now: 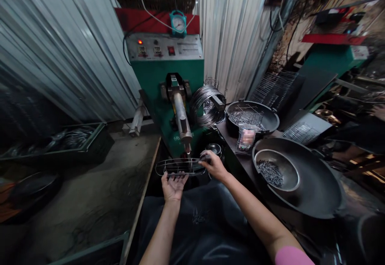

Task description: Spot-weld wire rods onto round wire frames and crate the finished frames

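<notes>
One oval wire frame (180, 168), near the machine's cylindrical metal arm (182, 118). My right grip (214, 165) pinches its end; left grip (173, 186) holds its near edge. Two round dark pans (320, 180), one shiny bowl (293, 176).

Machine (192, 71): green
Clock (178, 24): teal rim, white face
Lit lamp (140, 42): orange-red
Wall (231, 28): grey, ribbed in stripes
Wire frame (191, 165): silvery grey
Apron (197, 233): black
Sleeve (291, 256): pink

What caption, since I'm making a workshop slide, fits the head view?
The palm-up left hand and the right hand hold a wire frame before a green machine.
</notes>
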The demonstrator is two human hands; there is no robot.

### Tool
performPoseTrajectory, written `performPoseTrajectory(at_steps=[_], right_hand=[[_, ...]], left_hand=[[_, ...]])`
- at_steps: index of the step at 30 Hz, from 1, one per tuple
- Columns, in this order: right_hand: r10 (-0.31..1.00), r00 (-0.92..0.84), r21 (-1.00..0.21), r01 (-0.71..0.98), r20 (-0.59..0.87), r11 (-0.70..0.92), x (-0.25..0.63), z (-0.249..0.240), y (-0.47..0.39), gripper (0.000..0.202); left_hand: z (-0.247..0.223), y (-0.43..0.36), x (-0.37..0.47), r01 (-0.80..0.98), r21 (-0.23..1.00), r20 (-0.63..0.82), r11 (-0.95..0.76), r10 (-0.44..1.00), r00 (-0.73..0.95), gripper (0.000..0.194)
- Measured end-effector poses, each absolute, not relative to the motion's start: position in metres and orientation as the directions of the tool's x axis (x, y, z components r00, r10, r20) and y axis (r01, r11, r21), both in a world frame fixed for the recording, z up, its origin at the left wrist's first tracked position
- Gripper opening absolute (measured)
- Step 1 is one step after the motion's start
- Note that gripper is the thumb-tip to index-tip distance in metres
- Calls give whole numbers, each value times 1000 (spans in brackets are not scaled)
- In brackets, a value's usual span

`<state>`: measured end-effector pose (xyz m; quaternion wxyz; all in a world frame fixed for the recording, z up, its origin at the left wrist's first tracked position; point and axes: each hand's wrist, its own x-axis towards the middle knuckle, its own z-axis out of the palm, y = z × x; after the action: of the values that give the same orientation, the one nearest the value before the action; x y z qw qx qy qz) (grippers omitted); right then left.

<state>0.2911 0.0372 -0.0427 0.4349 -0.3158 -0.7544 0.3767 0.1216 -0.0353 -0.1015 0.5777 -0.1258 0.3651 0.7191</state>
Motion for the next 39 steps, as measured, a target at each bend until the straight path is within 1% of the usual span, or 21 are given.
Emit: performPoseTrajectory(at_steps=[2, 8, 13, 16, 19, 23, 26, 28, 29, 30, 31, 32, 33, 34, 35, 36, 37, 38, 39], right_hand=[[797, -427, -832, 161, 427, 531, 290, -41, 39, 17], [816, -445, -843, 210, 369, 495, 282, -35, 48, 15], [856, -388, -874, 204, 341, 441, 271, -34, 56, 13], [874, -349, -884, 202, 338, 423, 266, -36, 61, 13], [880, -336, -883, 214, 335, 418, 263, -40, 67, 13], [888, -322, -876, 249, 327, 413, 260, -43, 73, 12], [893, -326, -877, 263, 311, 401, 260, -43, 73, 12], [895, -334, -890, 245, 295, 384, 262, -42, 72, 13], [897, -340, -902, 223, 283, 369, 263, -41, 72, 14], [899, -347, -916, 196, 269, 350, 264, -41, 72, 15], [901, -351, -929, 169, 256, 330, 266, -41, 72, 16], [903, -352, -939, 144, 246, 311, 268, -42, 72, 17], [907, -347, -947, 125, 239, 297, 270, -43, 72, 18], [910, -339, -951, 113, 237, 290, 272, -44, 72, 18], [913, -330, -951, 108, 240, 289, 273, -45, 72, 18], [914, -325, -950, 109, 244, 292, 274, -46, 72, 18], [914, -324, -949, 114, 245, 294, 275, -47, 72, 17], [913, -329, -948, 121, 242, 295, 276, -48, 73, 17], [912, -335, -946, 132, 237, 295, 276, -49, 73, 16]], left_hand=[[-101, -35, 122, -929, 366, -610, -62, 737, -290, 31], [-100, -30, 126, -957, 289, -640, -34, 736, -220, 32], [-103, -21, 128, -974, 223, -632, -41, 755, -177, 33], [-104, -16, 128, -975, 219, -628, -46, 758, -177, 32], [-105, -12, 127, -974, 224, -628, -45, 758, -179, 32], [-107, -7, 128, -979, 202, -636, -30, 756, -155, 34], [-109, -7, 130, -984, 179, -662, 19, 742, -106, 35], [-109, -12, 133, -979, 190, -676, 67, 732, -82, 39], [-109, -16, 136, -969, 226, -685, 98, 724, -86, 43], [-109, -21, 139, -946, 296, -696, 129, 708, -121, 46], [-108, -27, 142, -902, 403, -700, 157, 687, -193, 47], [-107, -33, 147, -827, 535, -681, 174, 668, -301, 45], [-106, -39, 152, -717, 676, -620, 168, 657, -429, 40], [-103, -44, 158, -580, 803, -511, 134, 655, -556, 37], [-100, -48, 164, -432, 899, -371, 77, 659, -654, 37], [-97, -49, 170, -295, 955, -227, 11, 667, -710, 41], [-93, -49, 175, -184, 982, -104, -49, 675, -731, 47], [-90, -46, 180, -100, 991, -13, -89, 680, -733, 51], [-88, -43, 183, -38, 993, 46, -107, 684, -728, 54]])
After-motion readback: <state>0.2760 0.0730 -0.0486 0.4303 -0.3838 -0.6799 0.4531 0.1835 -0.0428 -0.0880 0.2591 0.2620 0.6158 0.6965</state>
